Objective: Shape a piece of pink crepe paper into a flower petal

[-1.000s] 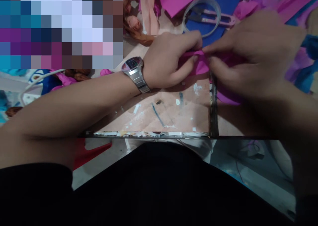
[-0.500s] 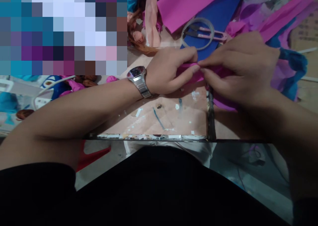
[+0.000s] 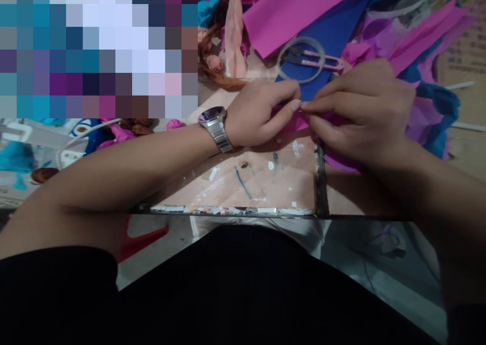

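Note:
A strip of magenta crepe paper point(image 3: 298, 124) runs between my two hands above the table. My left hand point(image 3: 264, 111), with a steel watch on its wrist, pinches it between thumb and forefinger. The fingertips of my right hand point(image 3: 360, 110) close on the paper right beside the left thumb. Part of the strip is hidden behind the right hand, and its lower edge point(image 3: 341, 163) shows beneath. Just beyond the fingers lie a clear ring point(image 3: 281, 67) and pink-handled thread snips point(image 3: 334, 62) on blue paper point(image 3: 309, 89).
A wide magenta sheet point(image 3: 281, 16) lies at the back. Crumpled purple paper point(image 3: 425, 107) and teal paper point(image 3: 446, 117) are at the right, near cardboard point(image 3: 465, 56). Peach strips point(image 3: 235, 46) stand back left. A dark seam point(image 3: 321, 183) divides the scrap-strewn tabletop point(image 3: 266, 183).
The right hand has shifted slightly left and down, its fingertips still against the left thumb. Both hands keep their pinch on the magenta paper. The whole view has tilted slightly.

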A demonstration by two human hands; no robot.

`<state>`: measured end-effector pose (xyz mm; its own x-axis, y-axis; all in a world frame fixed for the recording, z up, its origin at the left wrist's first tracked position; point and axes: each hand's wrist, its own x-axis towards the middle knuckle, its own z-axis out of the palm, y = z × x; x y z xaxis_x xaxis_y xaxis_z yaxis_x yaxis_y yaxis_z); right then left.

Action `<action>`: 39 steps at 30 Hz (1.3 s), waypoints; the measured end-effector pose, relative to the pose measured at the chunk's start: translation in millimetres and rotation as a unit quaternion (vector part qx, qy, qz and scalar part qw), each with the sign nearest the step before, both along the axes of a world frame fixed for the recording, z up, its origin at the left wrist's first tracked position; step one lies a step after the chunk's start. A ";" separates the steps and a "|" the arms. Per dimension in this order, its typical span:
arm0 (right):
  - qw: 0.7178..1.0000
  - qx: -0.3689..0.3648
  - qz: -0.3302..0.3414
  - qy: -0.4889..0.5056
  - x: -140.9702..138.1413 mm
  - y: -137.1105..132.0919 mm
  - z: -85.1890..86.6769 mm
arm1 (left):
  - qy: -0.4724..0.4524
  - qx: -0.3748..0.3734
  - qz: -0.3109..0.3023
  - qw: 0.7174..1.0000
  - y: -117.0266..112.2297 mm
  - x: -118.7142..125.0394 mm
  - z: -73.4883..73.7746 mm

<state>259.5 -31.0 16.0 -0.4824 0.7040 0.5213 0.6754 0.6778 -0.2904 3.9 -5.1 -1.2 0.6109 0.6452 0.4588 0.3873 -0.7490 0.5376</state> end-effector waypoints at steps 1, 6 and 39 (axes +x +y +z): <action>1.000 0.001 0.003 0.001 0.4 0.4 -0.4 | -0.005 0.006 0.001 1.000 -0.2 0.5 -0.1; 0.998 0.048 0.026 0.023 1.8 2.7 -3.3 | -0.044 0.034 -0.003 0.998 0.1 2.6 -1.5; 0.991 -0.088 0.038 0.095 -1.4 1.0 -5.3 | 0.110 0.059 0.009 0.992 1.3 1.3 2.5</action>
<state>258.1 -30.0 10.7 -0.4427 0.7574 0.4800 0.5453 0.6524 -0.5264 5.2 -3.8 1.2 0.6937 0.6067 0.3881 0.4993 -0.7935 0.3480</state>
